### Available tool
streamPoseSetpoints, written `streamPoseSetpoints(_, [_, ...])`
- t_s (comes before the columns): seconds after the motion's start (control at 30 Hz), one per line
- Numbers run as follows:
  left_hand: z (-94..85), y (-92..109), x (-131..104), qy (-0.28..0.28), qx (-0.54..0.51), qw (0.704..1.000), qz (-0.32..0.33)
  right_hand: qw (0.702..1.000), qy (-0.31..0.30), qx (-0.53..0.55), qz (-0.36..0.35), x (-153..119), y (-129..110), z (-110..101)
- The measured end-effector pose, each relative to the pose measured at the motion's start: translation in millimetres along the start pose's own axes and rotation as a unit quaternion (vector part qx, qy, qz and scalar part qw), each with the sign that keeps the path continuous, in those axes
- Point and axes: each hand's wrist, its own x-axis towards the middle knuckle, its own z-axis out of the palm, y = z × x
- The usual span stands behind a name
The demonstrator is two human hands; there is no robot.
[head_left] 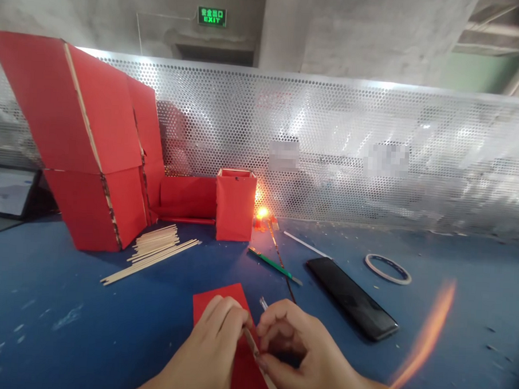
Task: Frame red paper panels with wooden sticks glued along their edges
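Note:
A red card piece point(220, 296) lies in front of me, with a pale wooden stick point(251, 342) along its right-hand edge. My left hand point(216, 339) is closed over the card, its curled fingertips on the edge by the stick. From the right, my right hand point(306, 348) curls its thumb and fingers in against the same stick, pinching at it. Just beyond the right fingertips a thin clear rod-like thing point(263, 303) pokes out, mostly hidden. The fingers cover part of the card's edge.
Large red card structure point(102, 153) and open red box point(235, 208) stand behind. Loose wooden sticks point(158, 247) lie left. A glowing flame point(262, 213) burns beside the box. Green-handled tool point(276, 266), black phone point(352, 296), tape roll point(387, 269); perforated metal screen point(328, 192) behind.

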Motion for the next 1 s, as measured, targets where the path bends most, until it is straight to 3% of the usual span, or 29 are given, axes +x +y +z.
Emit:
streamPoseSetpoints(0.17, [2.2, 0, 2, 0.010, -0.001, 1.000, -0.008, 1.000, 0.001, -0.005, -0.013, 0, 1, 3])
streamPoseSetpoints(0.3, [0.7, -1, 5, 0.052, -0.093, 0.994, -0.017, 1.000, 0.004, 0.005, -0.001, 0, 2, 3])
streamPoseSetpoints(0.4, [-2.3, -4, 5, 0.087, -0.154, 0.983, -0.041, 0.999, 0.031, 0.003, 0.007, 4, 3, -3])
streamPoseSetpoints(0.5, [-4.2, -8, 3, 0.108, -0.133, 0.983, -0.059, 0.997, 0.072, -0.019, -0.001, 13, 6, -18])
streamPoseSetpoints(0.63, [-8.4, -6, 3, 0.078, -0.067, 0.995, 0.004, 0.983, 0.130, -0.116, -0.050, 24, 15, -39])
streamPoseSetpoints(0.73, [-13.8, -1, 7, 0.026, -0.015, 0.998, 0.054, 0.967, 0.141, -0.192, -0.084, 30, 20, -50])
streamPoseSetpoints(0.87, [-20.6, 6, 12, -0.062, 0.030, 0.997, 0.047, 0.947, 0.122, -0.281, -0.093, 34, 21, -64])
streamPoseSetpoints(1.0, [-23.0, 10, 14, -0.077, 0.034, 0.996, 0.043, 0.918, 0.102, -0.368, -0.103, 34, 19, -74])
